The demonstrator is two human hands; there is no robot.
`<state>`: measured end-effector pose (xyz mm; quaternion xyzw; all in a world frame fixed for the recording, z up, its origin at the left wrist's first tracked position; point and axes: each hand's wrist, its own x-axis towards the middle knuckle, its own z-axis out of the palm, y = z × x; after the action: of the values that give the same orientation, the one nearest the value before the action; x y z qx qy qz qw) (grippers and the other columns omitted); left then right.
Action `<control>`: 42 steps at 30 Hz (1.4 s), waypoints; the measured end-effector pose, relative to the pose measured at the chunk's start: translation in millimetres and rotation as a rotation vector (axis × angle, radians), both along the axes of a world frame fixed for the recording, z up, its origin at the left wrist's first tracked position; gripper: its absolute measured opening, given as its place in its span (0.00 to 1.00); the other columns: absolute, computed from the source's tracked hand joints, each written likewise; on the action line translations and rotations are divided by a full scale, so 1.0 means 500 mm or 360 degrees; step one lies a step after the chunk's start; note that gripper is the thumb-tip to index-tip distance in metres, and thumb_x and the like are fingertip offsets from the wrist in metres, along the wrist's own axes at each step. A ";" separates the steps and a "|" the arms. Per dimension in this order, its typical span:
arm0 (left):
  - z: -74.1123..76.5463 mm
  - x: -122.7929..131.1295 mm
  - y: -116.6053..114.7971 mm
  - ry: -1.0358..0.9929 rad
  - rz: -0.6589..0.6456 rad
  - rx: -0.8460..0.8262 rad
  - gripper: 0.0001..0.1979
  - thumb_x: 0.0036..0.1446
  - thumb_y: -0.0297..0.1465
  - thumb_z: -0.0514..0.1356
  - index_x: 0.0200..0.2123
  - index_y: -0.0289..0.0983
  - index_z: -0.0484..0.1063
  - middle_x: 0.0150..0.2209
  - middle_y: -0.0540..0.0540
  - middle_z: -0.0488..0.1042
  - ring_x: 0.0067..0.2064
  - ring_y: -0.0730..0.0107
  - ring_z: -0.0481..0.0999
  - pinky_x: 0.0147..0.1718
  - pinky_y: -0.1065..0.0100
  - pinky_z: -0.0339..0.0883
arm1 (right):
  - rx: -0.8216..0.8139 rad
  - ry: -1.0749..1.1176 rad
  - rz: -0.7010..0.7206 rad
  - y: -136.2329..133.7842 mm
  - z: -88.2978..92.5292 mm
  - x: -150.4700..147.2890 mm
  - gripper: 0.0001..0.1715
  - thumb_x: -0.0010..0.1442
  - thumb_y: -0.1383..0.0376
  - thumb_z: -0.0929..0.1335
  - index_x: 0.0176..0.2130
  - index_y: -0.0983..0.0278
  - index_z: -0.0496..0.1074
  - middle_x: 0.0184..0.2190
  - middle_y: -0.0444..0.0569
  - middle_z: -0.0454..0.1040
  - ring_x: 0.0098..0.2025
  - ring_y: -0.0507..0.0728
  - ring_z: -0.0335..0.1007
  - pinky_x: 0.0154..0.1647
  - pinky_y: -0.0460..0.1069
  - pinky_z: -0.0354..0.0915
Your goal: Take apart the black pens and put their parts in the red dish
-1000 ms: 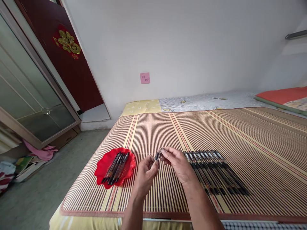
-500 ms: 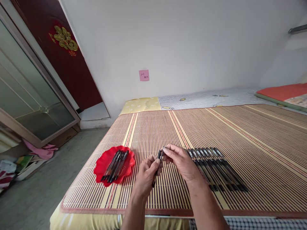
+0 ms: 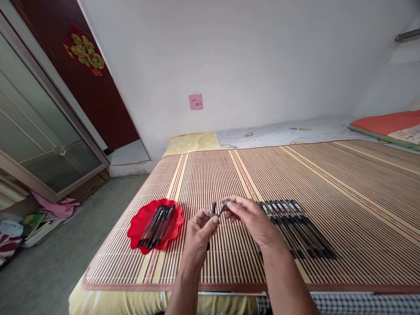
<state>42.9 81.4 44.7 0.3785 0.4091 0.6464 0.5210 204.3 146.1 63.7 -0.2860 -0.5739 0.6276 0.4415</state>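
My left hand (image 3: 201,229) is closed around a black pen (image 3: 214,208), its upper end poking above the fingers and its lower end just below them. Close beside it, my right hand (image 3: 244,214) pinches a slender dark piece (image 3: 223,208) with a shiny end. That piece slants down to my left thumb; whether it joins the pen I cannot tell. To the left, a red scalloped plate (image 3: 134,225) bears several black pens (image 3: 156,227). A row of several dark pens (image 3: 302,229) lies side by side to the right, partly behind my right forearm.
A striped bamboo mat (image 3: 210,175) covers the bed, with its bound front edge (image 3: 229,287) near me. Folded red and green bedding (image 3: 387,124) lies at the far right. A pink note (image 3: 196,101) sticks to the wall. At left stands a glass-paned door (image 3: 49,131).
The slender piece in my right fingers has swung away from the pen's upper end, leaving a wider gap at the top. My right hand has shifted slightly to the right.
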 end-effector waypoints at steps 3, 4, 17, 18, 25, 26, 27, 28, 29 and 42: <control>0.002 0.006 0.002 -0.0073 -0.0003 -0.0048 0.21 0.45 0.41 0.77 0.31 0.36 0.71 0.26 0.53 0.69 0.26 0.78 0.63 0.26 0.74 0.57 | -0.0105 0.0156 -0.0021 0.000 -0.005 0.000 0.15 0.63 0.54 0.74 0.45 0.61 0.82 0.37 0.48 0.79 0.36 0.53 0.74 0.39 0.49 0.68; 0.003 0.009 0.002 -0.0098 0.0002 -0.0057 0.22 0.44 0.41 0.77 0.31 0.36 0.71 0.25 0.54 0.69 0.26 0.78 0.62 0.26 0.75 0.57 | -0.0122 0.0176 -0.0023 -0.001 -0.005 -0.001 0.15 0.62 0.54 0.74 0.44 0.61 0.82 0.37 0.47 0.79 0.36 0.53 0.74 0.40 0.48 0.68; 0.004 0.008 -0.005 -0.0018 -0.0008 0.0016 0.16 0.54 0.43 0.72 0.38 0.37 0.78 0.30 0.50 0.73 0.30 0.75 0.68 0.30 0.73 0.63 | -0.0084 0.0226 -0.0120 -0.012 0.023 -0.006 0.15 0.57 0.53 0.78 0.37 0.61 0.82 0.33 0.47 0.79 0.34 0.54 0.73 0.40 0.50 0.70; 0.003 0.005 -0.005 0.0040 -0.0008 0.0035 0.16 0.56 0.43 0.71 0.39 0.37 0.80 0.29 0.50 0.73 0.30 0.74 0.68 0.30 0.73 0.63 | -0.0102 0.0284 -0.0183 -0.010 0.024 -0.004 0.16 0.55 0.52 0.78 0.37 0.62 0.82 0.33 0.48 0.80 0.34 0.54 0.73 0.39 0.50 0.70; 0.004 -0.004 -0.007 0.0379 0.0020 0.0160 0.16 0.61 0.44 0.67 0.43 0.37 0.83 0.26 0.50 0.70 0.28 0.74 0.65 0.28 0.72 0.60 | -0.0054 0.0828 -0.0901 -0.004 0.039 0.017 0.13 0.56 0.56 0.78 0.36 0.61 0.79 0.37 0.48 0.79 0.38 0.54 0.74 0.40 0.50 0.70; 0.003 -0.004 -0.007 0.0412 0.0033 0.0165 0.16 0.61 0.44 0.67 0.44 0.37 0.83 0.26 0.50 0.70 0.28 0.73 0.65 0.28 0.72 0.60 | -0.0009 0.0863 -0.0987 -0.007 0.045 0.019 0.12 0.57 0.56 0.78 0.35 0.61 0.79 0.36 0.47 0.79 0.37 0.53 0.74 0.40 0.50 0.70; 0.002 -0.005 -0.007 0.0441 0.0046 0.0169 0.16 0.61 0.43 0.67 0.44 0.38 0.84 0.26 0.50 0.70 0.28 0.73 0.65 0.28 0.72 0.60 | 0.0036 0.0876 -0.1058 -0.010 0.050 0.021 0.11 0.58 0.57 0.77 0.35 0.61 0.78 0.36 0.47 0.79 0.37 0.53 0.74 0.41 0.51 0.70; 0.001 -0.007 -0.006 0.0467 0.0060 0.0174 0.16 0.61 0.43 0.67 0.45 0.38 0.84 0.27 0.49 0.71 0.28 0.72 0.66 0.29 0.72 0.61 | 0.0082 0.0868 -0.1121 -0.013 0.055 0.023 0.11 0.59 0.57 0.77 0.35 0.61 0.78 0.36 0.46 0.78 0.36 0.53 0.74 0.42 0.51 0.69; -0.001 -0.008 -0.006 0.0493 0.0078 0.0179 0.16 0.61 0.42 0.67 0.45 0.38 0.84 0.28 0.48 0.73 0.29 0.72 0.67 0.29 0.71 0.62 | 0.0125 0.0837 -0.1165 -0.016 0.059 0.024 0.10 0.60 0.57 0.76 0.36 0.61 0.78 0.36 0.46 0.78 0.36 0.53 0.74 0.42 0.51 0.69; -0.003 -0.015 -0.006 0.0761 0.0147 0.0253 0.13 0.64 0.40 0.65 0.45 0.40 0.84 0.39 0.44 0.80 0.37 0.66 0.73 0.39 0.68 0.67 | 0.0378 0.0346 -0.1203 -0.029 0.060 0.033 0.10 0.66 0.57 0.72 0.41 0.62 0.79 0.40 0.51 0.80 0.39 0.56 0.77 0.43 0.54 0.72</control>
<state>35.6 78.1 43.3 0.5412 0.4855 0.5918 0.3481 220.9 131.4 93.5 -0.3557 -0.4470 0.3772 0.7290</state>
